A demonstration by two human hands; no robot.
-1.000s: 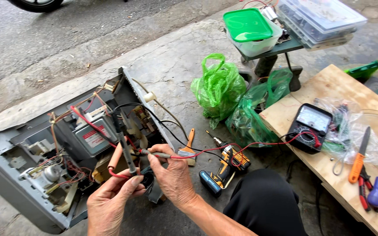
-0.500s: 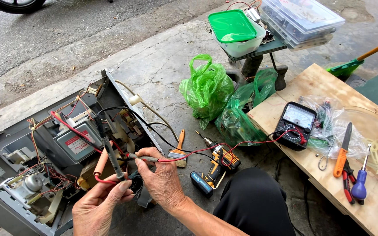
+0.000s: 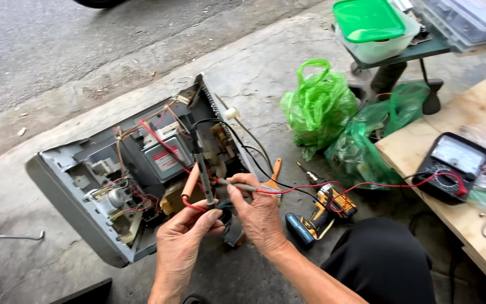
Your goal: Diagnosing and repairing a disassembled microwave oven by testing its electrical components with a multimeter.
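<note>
My left hand (image 3: 189, 231) is closed around a black test probe (image 3: 202, 174) that stands nearly upright, its tip lost among the wiring of the opened microwave chassis (image 3: 74, 194); an orange-brown cylindrical part (image 3: 190, 183) with a red lead leans just beside it, and I cannot tell whether my fingers pinch that too. My right hand (image 3: 260, 217) grips the red-leaded probe (image 3: 237, 184), laid almost level, its tip close to the black one. What my palms cover below (something dark) I can't make out. Inside the chassis sits a grey box with a white and red label (image 3: 167, 160), print too small to read. The red lead runs right to an analogue multimeter (image 3: 451, 166) on the wooden board (image 3: 479, 112), whose far side is cut off. Two green plastic bags (image 3: 319, 107) lie knotted, contents hidden. A cordless drill (image 3: 322, 211) lies by my knee, a paintbrush (image 3: 275, 175) partly behind my right hand.
</note>
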